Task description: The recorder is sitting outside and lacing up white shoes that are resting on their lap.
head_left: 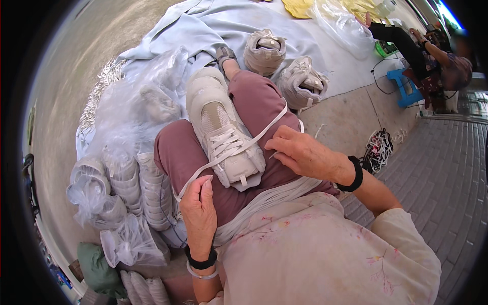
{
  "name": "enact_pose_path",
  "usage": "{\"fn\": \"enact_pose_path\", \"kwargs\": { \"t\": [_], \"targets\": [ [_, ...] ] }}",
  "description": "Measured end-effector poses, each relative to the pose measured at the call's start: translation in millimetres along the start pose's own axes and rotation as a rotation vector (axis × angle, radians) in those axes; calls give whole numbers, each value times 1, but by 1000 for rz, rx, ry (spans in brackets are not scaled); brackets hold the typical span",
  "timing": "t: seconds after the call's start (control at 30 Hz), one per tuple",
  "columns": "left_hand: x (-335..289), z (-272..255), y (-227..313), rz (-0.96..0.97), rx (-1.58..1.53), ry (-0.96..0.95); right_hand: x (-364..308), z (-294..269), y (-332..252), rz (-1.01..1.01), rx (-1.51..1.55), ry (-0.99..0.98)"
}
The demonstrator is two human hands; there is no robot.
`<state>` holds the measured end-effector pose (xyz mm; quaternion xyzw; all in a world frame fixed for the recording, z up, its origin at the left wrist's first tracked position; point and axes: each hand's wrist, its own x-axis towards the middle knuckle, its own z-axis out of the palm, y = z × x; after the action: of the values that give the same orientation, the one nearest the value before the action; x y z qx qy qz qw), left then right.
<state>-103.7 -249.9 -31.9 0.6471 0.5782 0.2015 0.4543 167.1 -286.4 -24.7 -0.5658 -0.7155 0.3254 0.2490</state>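
Observation:
A beige-white sneaker [216,119] lies across my lap, its heel toward me and its toe pointing away. A pale shoelace [229,145] criss-crosses its tongue, with a long loose length out to each side. On the left, my left hand [199,208] is closed beside the heel, thumb and forefinger together, against the lace's left length. My right hand [305,155], right of the shoe, pinches a lace tip between thumb and forefinger; the right length loops up behind this hand. Across my lap rests a bundle of pale laces [267,201].
Two similar sneakers [303,84] stand beyond my knee on a pale sheet [203,28]. Several plastic-wrapped shoes [122,178] crowd the left side, near a heap of white laces [99,86]. Tangled cords [378,150] lie right. Another person [452,68] sits far right by a blue stool [404,86].

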Motion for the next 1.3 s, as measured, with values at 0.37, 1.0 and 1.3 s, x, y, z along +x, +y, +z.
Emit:
{"fn": "enact_pose_path", "kwargs": {
  "t": [0.37,1.0,1.3],
  "targets": [
    [23,2,14,243,202,13,-2,6,-3,16,-225,-73],
    [41,0,3,59,-18,-88,32,24,7,-115,-223,34],
    [45,-5,19,-219,-200,-74,46,9,-20,-101,-343,-161]
  ]
}}
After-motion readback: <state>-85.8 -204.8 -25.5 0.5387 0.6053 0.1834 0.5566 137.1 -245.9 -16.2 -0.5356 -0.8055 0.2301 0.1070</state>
